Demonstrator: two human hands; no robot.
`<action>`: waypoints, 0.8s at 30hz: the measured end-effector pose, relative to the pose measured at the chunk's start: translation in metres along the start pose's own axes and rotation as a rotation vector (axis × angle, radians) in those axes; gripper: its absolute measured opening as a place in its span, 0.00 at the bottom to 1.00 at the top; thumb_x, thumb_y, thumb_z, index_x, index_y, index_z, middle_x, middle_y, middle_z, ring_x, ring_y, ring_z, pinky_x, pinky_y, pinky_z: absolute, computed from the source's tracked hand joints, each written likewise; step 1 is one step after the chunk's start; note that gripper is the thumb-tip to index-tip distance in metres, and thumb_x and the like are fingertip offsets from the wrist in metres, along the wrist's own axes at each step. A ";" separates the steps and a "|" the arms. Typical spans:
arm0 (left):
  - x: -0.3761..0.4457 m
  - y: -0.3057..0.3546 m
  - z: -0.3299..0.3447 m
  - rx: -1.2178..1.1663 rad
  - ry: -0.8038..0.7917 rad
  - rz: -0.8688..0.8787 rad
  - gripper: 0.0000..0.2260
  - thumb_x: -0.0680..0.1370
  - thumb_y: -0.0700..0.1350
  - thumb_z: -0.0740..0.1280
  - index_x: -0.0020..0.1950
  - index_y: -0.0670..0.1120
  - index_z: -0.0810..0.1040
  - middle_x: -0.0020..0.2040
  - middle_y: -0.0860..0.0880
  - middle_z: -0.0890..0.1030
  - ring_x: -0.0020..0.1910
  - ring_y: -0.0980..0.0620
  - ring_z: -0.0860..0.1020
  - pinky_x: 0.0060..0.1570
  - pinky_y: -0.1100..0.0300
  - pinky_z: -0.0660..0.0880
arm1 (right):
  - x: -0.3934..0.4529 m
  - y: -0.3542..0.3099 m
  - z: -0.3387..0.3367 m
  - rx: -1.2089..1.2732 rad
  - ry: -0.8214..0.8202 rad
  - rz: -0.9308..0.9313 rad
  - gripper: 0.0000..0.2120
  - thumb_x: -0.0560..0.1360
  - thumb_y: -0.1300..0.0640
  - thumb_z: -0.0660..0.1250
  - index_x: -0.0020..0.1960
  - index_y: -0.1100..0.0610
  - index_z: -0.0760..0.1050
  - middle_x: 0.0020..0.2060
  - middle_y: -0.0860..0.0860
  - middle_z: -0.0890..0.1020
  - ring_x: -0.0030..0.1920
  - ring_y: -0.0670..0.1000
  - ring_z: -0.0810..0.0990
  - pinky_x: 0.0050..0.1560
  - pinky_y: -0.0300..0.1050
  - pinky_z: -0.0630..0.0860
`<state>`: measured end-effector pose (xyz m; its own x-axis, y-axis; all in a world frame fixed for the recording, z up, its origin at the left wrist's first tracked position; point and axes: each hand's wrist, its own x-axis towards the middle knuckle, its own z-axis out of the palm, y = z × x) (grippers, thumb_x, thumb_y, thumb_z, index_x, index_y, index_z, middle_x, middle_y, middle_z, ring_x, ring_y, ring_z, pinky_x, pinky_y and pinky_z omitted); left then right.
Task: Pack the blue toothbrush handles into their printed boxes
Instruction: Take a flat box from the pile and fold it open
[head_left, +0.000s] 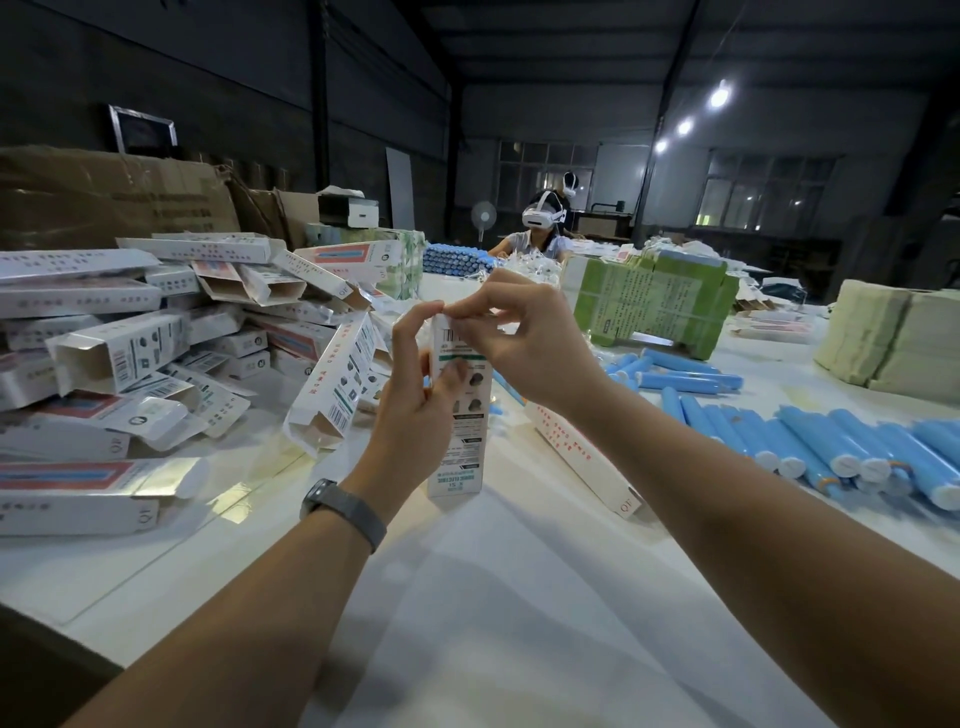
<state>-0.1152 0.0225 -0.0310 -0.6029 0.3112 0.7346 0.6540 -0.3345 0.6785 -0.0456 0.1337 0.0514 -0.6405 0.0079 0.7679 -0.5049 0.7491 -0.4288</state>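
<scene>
Left hand (415, 410) grips 1 upright box (460, 415); right hand (524, 338) pinches its top flap. Closing step, likely; next, tuck flap squarely inside.

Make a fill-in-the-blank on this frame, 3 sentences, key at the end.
1. The box held by both hands stands ____ on the table.
2. The left hand has a dark band on its ____.
3. The loose blue handles lie to the ____ of the held box.

Missing words: upright; wrist; right
</scene>
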 end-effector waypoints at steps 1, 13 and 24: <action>-0.001 0.000 0.001 0.004 0.003 0.004 0.22 0.79 0.44 0.61 0.67 0.67 0.63 0.51 0.48 0.81 0.46 0.48 0.83 0.46 0.45 0.82 | 0.000 0.000 0.000 -0.007 -0.002 0.000 0.05 0.74 0.65 0.72 0.49 0.61 0.84 0.40 0.45 0.78 0.45 0.50 0.80 0.52 0.53 0.78; -0.003 0.003 0.001 0.073 -0.010 0.019 0.24 0.81 0.45 0.59 0.66 0.73 0.58 0.50 0.51 0.80 0.45 0.53 0.83 0.44 0.52 0.83 | 0.020 -0.001 -0.012 -0.082 -0.170 0.026 0.07 0.76 0.64 0.70 0.51 0.56 0.84 0.40 0.42 0.79 0.41 0.38 0.79 0.46 0.34 0.76; -0.002 0.003 0.001 0.064 -0.003 -0.001 0.25 0.81 0.48 0.59 0.63 0.79 0.57 0.53 0.50 0.81 0.46 0.53 0.83 0.43 0.59 0.81 | 0.038 -0.008 -0.024 -0.136 -0.323 0.013 0.08 0.75 0.64 0.71 0.47 0.51 0.84 0.34 0.38 0.82 0.38 0.36 0.80 0.41 0.33 0.77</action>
<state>-0.1116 0.0214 -0.0307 -0.6026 0.3144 0.7335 0.6810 -0.2765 0.6780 -0.0518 0.1441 0.0952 -0.8071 -0.1757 0.5637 -0.4277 0.8321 -0.3530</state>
